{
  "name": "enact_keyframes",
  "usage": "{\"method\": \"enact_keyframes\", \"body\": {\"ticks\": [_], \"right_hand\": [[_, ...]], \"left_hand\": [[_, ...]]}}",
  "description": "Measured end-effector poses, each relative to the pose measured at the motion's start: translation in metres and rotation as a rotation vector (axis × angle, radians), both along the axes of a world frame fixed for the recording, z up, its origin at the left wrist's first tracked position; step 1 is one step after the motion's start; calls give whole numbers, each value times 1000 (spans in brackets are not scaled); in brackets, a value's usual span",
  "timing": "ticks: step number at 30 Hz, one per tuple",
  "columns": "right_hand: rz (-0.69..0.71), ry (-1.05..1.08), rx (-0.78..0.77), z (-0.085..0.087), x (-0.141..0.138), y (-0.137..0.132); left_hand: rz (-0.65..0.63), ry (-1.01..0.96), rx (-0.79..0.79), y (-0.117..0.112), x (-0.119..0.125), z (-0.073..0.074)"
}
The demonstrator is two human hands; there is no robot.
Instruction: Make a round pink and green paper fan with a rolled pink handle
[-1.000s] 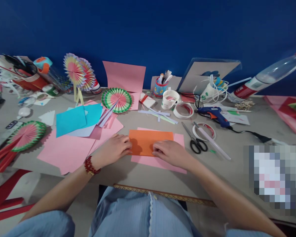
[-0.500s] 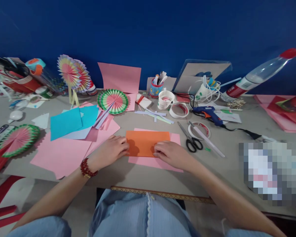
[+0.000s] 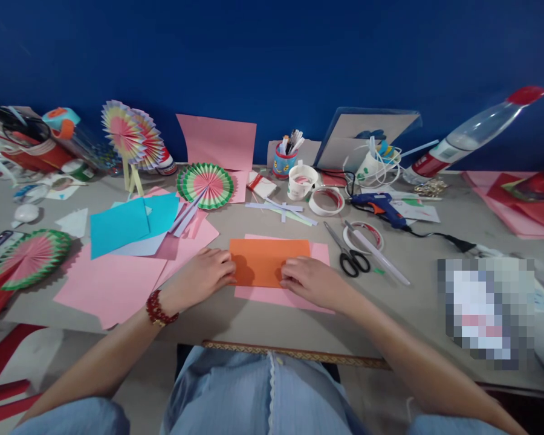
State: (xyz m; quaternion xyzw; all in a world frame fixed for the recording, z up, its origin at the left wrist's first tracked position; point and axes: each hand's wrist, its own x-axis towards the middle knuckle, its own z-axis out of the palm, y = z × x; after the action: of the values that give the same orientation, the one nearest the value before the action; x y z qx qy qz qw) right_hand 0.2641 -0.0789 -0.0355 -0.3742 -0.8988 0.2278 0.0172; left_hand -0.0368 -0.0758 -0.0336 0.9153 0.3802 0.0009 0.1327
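Observation:
A flat orange sheet of paper [image 3: 260, 261] lies on top of a pink sheet [image 3: 272, 295] at the front of the table. My left hand [image 3: 208, 273] has its curled fingers closed on the orange paper's left edge, the thumb low at the corner. On the right part of the same paper, my right hand [image 3: 309, 281] grips near the lower edge with bent fingers. The fingertips of both hands are partly hidden. Black-handled scissors [image 3: 354, 263] lie open-bladed to the right of my right hand.
Turquoise paper [image 3: 120, 226] and pink sheets [image 3: 113, 284] spread at left, near a pleated paper rosette [image 3: 206, 185]. Tape rolls [image 3: 326, 202], a blue glue gun [image 3: 381, 208] and its cable sit at right. A bottle [image 3: 471, 136] leans against the blue wall.
The view has shifted very slightly, moving everything a little to the left. Both hands keep their places on the orange paper.

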Motion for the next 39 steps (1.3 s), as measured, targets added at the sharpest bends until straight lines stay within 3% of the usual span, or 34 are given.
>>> {"method": "enact_keyframes", "body": {"ticks": [20,30,39], "right_hand": [[18,-5,-1,-2,2,2],[6,-54,7,6,-4,-1],[-47,-30,-49,11,25,5]], "left_hand": [[3,-14,-10,0,0,0],[5,-3,-12,0,0,0],[0,-31,-22,1,-1,1]]}}
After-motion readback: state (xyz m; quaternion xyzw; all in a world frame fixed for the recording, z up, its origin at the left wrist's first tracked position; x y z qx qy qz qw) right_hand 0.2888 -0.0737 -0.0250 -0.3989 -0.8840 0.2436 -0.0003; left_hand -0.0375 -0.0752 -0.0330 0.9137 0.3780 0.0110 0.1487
